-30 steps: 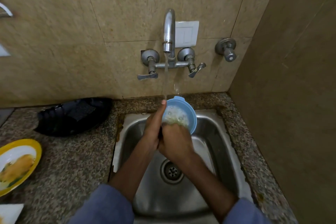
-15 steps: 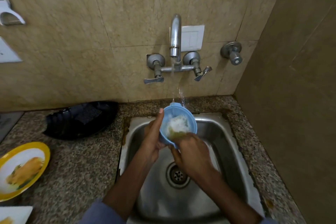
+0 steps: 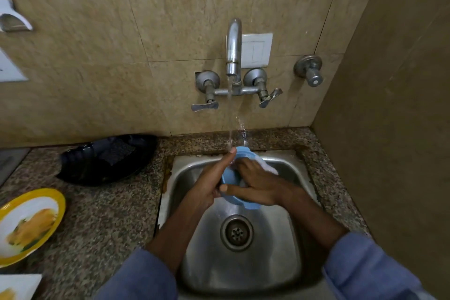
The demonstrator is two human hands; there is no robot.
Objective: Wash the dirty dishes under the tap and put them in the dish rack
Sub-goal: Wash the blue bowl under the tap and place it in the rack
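Observation:
A small light-blue bowl (image 3: 231, 175) is held over the steel sink (image 3: 287, 251), right under the running tap (image 3: 233, 46). My left hand (image 3: 211, 182) grips the bowl's left rim, with its fingers pointing up toward the stream. My right hand (image 3: 255, 182) lies across the bowl's opening, fingers inside it and thumb over the near rim, hiding most of the inside. Water falls from the spout onto the bowl's far edge and my left fingertips.
A black dish (image 3: 107, 158) sits on the granite counter left of the sink. A yellow-rimmed plate (image 3: 26, 224) with food residue lies at the left edge, with a white plate (image 3: 14, 285) below it. A second valve (image 3: 310, 72) sticks out of the wall on the right.
My right hand has moved from under the bowl's near rim to across its opening, covering the foam seen inside. The bowl has tipped and sunk lower into the sink.

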